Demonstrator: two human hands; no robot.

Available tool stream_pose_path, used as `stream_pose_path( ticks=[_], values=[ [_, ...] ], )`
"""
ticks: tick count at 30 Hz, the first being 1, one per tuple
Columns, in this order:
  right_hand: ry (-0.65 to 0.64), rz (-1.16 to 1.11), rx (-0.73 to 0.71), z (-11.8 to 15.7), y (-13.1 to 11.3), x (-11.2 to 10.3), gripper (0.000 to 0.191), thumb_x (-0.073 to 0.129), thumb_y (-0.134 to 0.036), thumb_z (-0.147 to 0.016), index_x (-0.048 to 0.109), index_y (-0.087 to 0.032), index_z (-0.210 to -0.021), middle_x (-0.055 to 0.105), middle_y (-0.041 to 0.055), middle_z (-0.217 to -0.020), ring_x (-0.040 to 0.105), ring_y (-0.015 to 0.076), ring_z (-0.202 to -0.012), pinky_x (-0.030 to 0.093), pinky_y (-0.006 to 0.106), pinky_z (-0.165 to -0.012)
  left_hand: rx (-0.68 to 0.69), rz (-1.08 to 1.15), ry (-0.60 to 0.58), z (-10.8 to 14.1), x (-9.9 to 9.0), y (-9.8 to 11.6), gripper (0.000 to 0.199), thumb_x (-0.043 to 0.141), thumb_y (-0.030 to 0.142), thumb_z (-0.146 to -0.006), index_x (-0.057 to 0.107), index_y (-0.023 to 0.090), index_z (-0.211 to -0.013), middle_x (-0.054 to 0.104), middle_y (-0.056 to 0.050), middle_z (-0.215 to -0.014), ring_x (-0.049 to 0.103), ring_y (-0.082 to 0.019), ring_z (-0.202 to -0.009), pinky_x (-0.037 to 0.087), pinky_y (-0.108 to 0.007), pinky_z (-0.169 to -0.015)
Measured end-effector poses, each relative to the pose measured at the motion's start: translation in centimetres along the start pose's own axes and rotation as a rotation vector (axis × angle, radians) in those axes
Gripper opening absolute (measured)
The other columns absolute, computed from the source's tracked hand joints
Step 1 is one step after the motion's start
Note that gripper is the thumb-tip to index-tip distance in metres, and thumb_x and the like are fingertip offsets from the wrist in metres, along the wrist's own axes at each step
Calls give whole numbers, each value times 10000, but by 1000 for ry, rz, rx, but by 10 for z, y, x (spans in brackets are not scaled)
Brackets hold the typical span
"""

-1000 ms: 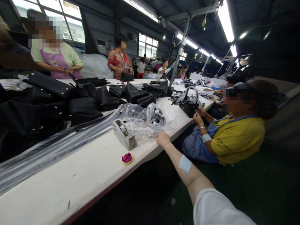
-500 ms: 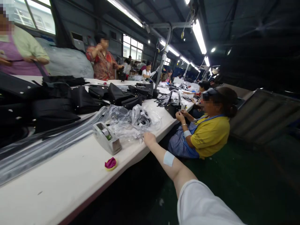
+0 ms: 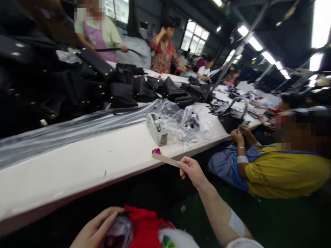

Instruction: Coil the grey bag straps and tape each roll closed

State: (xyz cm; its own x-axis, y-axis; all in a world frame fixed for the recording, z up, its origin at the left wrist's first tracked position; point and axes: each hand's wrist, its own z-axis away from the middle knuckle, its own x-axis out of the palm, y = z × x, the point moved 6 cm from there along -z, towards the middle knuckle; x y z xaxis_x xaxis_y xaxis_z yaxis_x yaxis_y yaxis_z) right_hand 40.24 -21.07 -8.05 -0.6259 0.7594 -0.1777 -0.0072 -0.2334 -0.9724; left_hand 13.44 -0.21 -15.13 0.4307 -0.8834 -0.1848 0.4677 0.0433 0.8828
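Right hand (image 3: 191,168): I'm pinching one end of a pale strip (image 3: 167,159), thumb and fingers pressed together. The strip is pointing left over the table's (image 3: 77,165) near edge, tip covering part of a magenta pad (image 3: 156,151). Left hand (image 3: 97,227) is curving over a see-through bundle (image 3: 121,225) beside red fabric (image 3: 143,224); its grip I can't tell.

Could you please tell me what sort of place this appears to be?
It looks like a factory workshop, probably one handling bags: black bags lie heaped on a long white table, several people are along its sides, and strip lights run overhead in a row.
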Motion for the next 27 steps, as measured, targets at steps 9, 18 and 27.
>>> stream_pose_path(
  ticks=[9, 18, 27],
  values=[
    [-563, -285, 379, 47, 54, 156, 358, 677, -484, -772, 547, -152, -748, 576, -34, -469, 442, 61, -342, 307, 155, -362, 55, 57, -9, 32, 3, 4, 372, 521, 464, -853, 703, 179, -1009, 701, -39, -860, 557, -139, -578, 461, -217, -543],
    [-726, -531, 746, 80, 64, 203, 305, 722, -395, -711, 548, -145, -694, 456, -65, -384, 315, 54, -312, 212, 190, -346, 121, 11, 137, 40, -1, 0, 421, 480, 516, -859, 707, 163, -834, 683, -25, -733, 597, -174, -645, 477, -240, -586],
    [-799, -642, 886, 84, 64, 202, 268, 591, -288, -775, 509, -149, -561, 368, -69, -380, 254, 52, -316, 197, 213, -364, 162, -80, 116, 41, 3, 10, 405, 462, 499, -879, 705, 175, -864, 681, -19, -729, 584, -155, -598, 464, -222, -557]
  ],
)
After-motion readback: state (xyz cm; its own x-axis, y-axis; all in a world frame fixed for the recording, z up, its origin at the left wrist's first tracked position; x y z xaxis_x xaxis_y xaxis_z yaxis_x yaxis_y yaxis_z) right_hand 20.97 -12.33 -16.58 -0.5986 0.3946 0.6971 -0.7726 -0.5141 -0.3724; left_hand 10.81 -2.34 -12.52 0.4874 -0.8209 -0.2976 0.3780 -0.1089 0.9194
